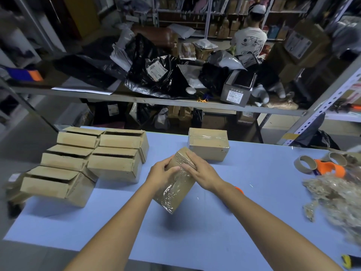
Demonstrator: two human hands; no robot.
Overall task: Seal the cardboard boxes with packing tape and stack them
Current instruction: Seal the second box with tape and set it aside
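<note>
A small cardboard box [175, 190] wrapped in clear tape hangs tilted above the blue table [234, 202], its near corner pointing down. My left hand [163, 173] grips its left side, thumb across the top. My right hand [199, 171] lies over its upper right side with the fingers bent onto the taped face. Behind it a sealed, taped box [208, 146] stands on the table. Several unsealed boxes [115, 165] with raised flaps sit in rows on the left. An orange tape dispenser [328, 168] lies at the right beside empty tape cores [304, 161].
A heap of crumpled used tape [338, 198] covers the table's right edge. A metal shelf [156, 99] piled with black bags and parcels runs behind the table. A person in a white shirt [250, 40] stands further back. An orange thing shows just under my right wrist.
</note>
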